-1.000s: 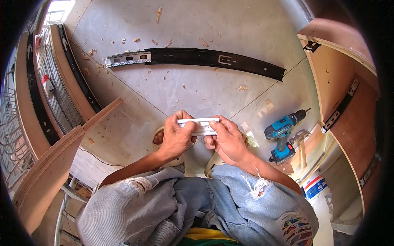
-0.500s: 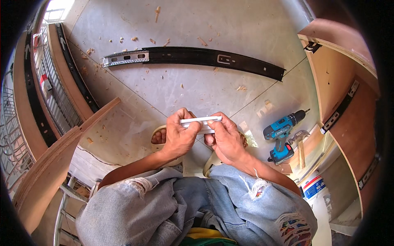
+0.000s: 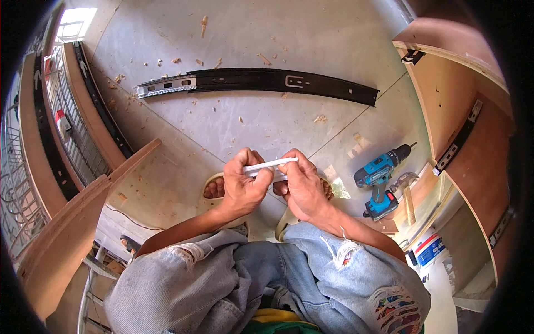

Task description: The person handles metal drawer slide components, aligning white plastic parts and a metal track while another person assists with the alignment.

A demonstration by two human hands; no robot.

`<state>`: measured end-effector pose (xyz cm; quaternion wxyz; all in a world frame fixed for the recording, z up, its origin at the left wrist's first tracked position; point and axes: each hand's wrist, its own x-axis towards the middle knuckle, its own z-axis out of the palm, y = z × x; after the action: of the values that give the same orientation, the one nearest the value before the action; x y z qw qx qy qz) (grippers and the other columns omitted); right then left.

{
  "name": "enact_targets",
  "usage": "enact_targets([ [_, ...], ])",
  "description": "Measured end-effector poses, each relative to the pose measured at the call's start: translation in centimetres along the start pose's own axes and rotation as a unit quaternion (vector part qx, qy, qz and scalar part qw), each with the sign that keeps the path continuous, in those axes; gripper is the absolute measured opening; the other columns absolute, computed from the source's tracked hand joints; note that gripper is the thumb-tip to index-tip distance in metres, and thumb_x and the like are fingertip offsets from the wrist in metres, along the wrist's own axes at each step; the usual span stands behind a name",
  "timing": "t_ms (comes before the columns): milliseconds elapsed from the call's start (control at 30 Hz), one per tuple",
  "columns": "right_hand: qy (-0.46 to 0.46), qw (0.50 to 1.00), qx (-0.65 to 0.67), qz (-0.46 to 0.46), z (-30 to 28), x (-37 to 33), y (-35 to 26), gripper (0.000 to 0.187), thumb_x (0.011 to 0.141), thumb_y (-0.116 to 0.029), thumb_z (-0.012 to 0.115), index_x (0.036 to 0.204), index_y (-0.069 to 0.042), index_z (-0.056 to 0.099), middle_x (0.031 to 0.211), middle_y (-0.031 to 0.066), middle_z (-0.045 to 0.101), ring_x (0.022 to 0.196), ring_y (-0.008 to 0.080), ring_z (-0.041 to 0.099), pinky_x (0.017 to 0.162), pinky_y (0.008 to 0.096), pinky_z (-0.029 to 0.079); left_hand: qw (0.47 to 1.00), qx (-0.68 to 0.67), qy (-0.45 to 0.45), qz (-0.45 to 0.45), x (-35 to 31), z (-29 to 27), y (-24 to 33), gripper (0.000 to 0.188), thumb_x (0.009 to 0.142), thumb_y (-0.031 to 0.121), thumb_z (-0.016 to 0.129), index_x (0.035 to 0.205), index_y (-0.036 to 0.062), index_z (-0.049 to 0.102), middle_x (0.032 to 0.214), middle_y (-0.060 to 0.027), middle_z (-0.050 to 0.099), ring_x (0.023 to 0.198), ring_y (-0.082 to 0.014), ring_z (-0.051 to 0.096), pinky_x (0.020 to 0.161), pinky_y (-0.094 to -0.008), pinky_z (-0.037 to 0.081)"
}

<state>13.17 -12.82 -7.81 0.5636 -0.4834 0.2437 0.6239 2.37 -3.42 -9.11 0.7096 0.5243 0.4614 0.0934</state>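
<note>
Above my feet, between my knees, both hands grip one small white item, long, thin-edged and box-like [image 3: 271, 164]; its exact kind is not clear. The fingers of my left hand [image 3: 243, 182] curl round its left end, with the thumb pressed on the near side. At its other end my right hand [image 3: 305, 186] is closed, thumb on top. Fingers cover much of the item's underside. Beyond both hands, a black metal drawer slide [image 3: 245, 81] with a silvery left end lies on the tiled floor, touched by neither.
A blue and black cordless drill [image 3: 381, 172] stands at right beside a hammer [image 3: 408, 192]. Wooden cabinet panels [image 3: 445, 100] with fitted slides rise farther right, near a white bucket [image 3: 431, 250]. Wire baskets [image 3: 83, 128] and a board [image 3: 72, 234] stand at left. Wood chips [image 3: 264, 58] litter the floor.
The white item has tilted, its right end now higher than its left. Both hands still hold it. The view has shifted slightly.
</note>
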Motion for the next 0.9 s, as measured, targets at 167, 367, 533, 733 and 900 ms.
enact_targets([
  [167,-0.015,0.999,-0.006,-0.040,-0.1,0.0,0.0,0.007,0.094,-0.011,0.050,0.088,-0.011,0.048,0.075,-0.0059,0.044,0.061,0.0035,0.035,0.048,0.0205,0.031,1.000,-0.004,0.004,0.016,0.4,0.3,0.3,0.023,0.077,-0.001,0.061,0.069,0.0050,0.040,0.065,-0.0028,0.050,0.061,-0.0070,0.040,0.052,-0.0256,0.035],
  [367,-0.017,0.996,-0.037,-0.079,-0.4,0.2,-0.1,0.009,0.093,-0.010,0.054,0.086,-0.008,0.048,0.074,-0.0054,0.045,0.060,0.0028,0.037,0.047,0.0208,0.032,0.999,0.039,0.011,0.028,0.4,0.1,0.2,0.019,0.079,0.004,0.060,0.070,0.0038,0.043,0.064,-0.0025,0.051,0.059,-0.0071,0.043,0.050,-0.0249,0.037],
  [533,0.024,0.996,-0.056,-0.071,-0.5,0.1,-0.3,0.009,0.093,-0.009,0.055,0.085,-0.006,0.050,0.071,-0.0038,0.047,0.057,0.0030,0.039,0.046,0.0216,0.033,0.974,-0.063,-0.078,-0.201,0.8,-0.3,1.3,0.016,0.084,0.012,0.062,0.080,0.0006,0.050,0.065,-0.0035,0.055,0.056,-0.0095,0.053,0.047,-0.0248,0.041],
  [733,0.042,0.983,-0.137,-0.117,-0.7,0.3,0.0,0.009,0.091,-0.008,0.057,0.087,-0.003,0.051,0.068,-0.0017,0.048,0.054,0.0039,0.041,0.044,0.0222,0.035,0.969,-0.120,-0.050,-0.211,0.8,0.1,0.7,0.016,0.085,0.012,0.062,0.090,-0.0012,0.056,0.070,-0.0066,0.059,0.051,-0.0100,0.053,0.045,-0.0248,0.042],
  [900,0.042,0.985,-0.125,-0.107,-0.5,0.1,-0.3,0.009,0.091,-0.007,0.057,0.087,-0.002,0.051,0.067,-0.0015,0.049,0.054,0.0039,0.042,0.044,0.0219,0.035,0.953,-0.132,-0.080,-0.259,0.8,-0.3,1.0,0.012,0.085,0.008,0.060,0.091,-0.0020,0.057,0.072,-0.0080,0.060,0.056,-0.0133,0.055,0.049,-0.0270,0.044],
])
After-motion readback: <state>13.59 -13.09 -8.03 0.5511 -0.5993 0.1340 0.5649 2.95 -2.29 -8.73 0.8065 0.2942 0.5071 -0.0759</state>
